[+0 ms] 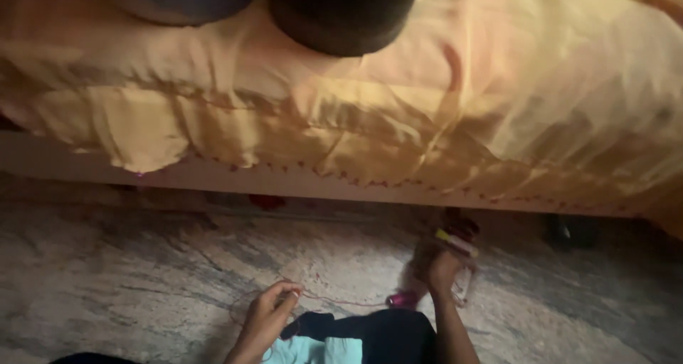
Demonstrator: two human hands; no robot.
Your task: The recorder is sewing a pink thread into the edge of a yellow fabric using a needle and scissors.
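Left hand (270,308) pinches a thin red thread (334,300) at lower centre; right hand (442,270) seemingly grips a blurred pink spool (403,299); slack could snag.

This looks like a bedroom in a home. A bed (398,186) runs across the upper half of the view from nine to three o'clock, draped in a shiny golden-orange bedspread (498,101) with a small red-trimmed hem. Two dark round cushions (341,12) lie on it at twelve o'clock. Below is a veined, grey-and-cream stone floor (142,286), with dim household clutter under the bed at three o'clock.
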